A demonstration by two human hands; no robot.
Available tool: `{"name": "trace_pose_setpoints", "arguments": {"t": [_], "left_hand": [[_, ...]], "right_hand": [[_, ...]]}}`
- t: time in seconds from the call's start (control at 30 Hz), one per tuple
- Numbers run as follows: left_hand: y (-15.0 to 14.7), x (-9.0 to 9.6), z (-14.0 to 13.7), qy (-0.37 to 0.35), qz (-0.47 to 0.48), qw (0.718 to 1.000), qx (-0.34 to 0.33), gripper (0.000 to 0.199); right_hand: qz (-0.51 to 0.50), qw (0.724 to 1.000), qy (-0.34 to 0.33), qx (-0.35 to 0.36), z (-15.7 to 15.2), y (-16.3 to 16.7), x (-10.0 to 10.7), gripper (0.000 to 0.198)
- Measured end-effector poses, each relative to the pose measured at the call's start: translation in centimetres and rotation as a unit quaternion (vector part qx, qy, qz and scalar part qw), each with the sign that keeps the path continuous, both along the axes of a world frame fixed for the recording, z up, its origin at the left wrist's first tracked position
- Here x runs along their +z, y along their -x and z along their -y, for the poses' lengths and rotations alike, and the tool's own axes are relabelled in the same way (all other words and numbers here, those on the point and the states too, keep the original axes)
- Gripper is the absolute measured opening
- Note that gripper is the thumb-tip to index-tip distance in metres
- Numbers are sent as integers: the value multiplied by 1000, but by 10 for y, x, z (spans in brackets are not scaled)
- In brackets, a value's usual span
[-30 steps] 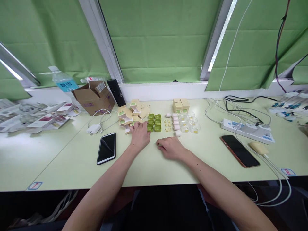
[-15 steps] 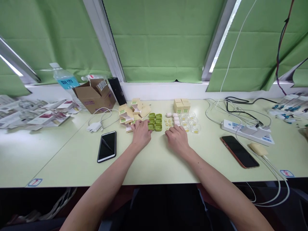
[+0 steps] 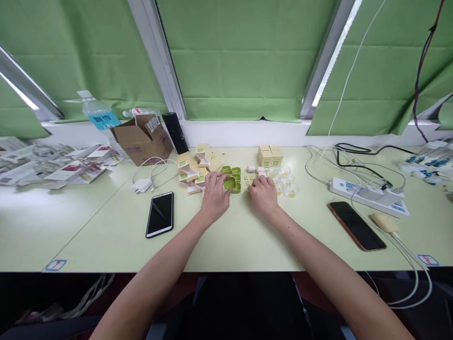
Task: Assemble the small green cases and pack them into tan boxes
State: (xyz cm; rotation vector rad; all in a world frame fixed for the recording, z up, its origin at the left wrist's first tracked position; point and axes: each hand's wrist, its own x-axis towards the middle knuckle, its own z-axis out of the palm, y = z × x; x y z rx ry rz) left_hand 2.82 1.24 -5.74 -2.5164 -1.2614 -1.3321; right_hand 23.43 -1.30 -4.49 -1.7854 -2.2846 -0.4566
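Landmark: the block of green cups [image 3: 237,171], standing in rows on the table [image 3: 240,241].
Held cup: a single green cup [image 3: 230,183] at the block's near left corner, hollow side facing up and toward the person.
Left hand [image 3: 215,194]: thumb and fingers parted just enough to span the held cup, gripping it by its sides.
Right hand [image 3: 263,192]: just right of the block, fingers curled together beside the small yellow pieces [image 3: 247,178]; the fingertips are poorly seen, so I cannot tell whether they pinch one.
Cup handling: probably light, stiff, slightly slippery plastic; opposite outer walls seem the best hold, fingers kept out of the hollow.
Crowded sides: opened cartons [image 3: 187,168] press close on the block's left; pink pieces [image 3: 251,169] and transparent domes [image 3: 291,193], likely easy to knock, lie to its right.
Room: widest on the block's near side, between the left phone [image 3: 160,215] and right phone [image 3: 357,225], down to the table's front edge.
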Motion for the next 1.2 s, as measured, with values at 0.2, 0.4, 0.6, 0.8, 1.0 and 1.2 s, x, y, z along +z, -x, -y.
{"name": "trace_pose_setpoints", "arguments": {"t": [0.2,0.4,0.6,0.8,1.0,1.2], "left_hand": [[1,2,0,6,14,999,-40,41],[0,4,3,11,35,998,-55,42],[-2,4,5,50,60,993,-90,43],[-3,2,5,129,104,977,-132,47],[-5,4,7,196,145,954,-175,53],[-8,5,9,283,261,888,-251,56]], "right_hand": [[-17,999,-42,22,-7,1,-11,26],[-274,953,-99,79,2,-4,-9,19],[-640,767,1,54,9,-9,-3,10],[-748,654,77,83,8,-7,3,28],[-750,650,64,103,14,-2,7,28],[-743,656,37,128,17,2,10,28]]}}
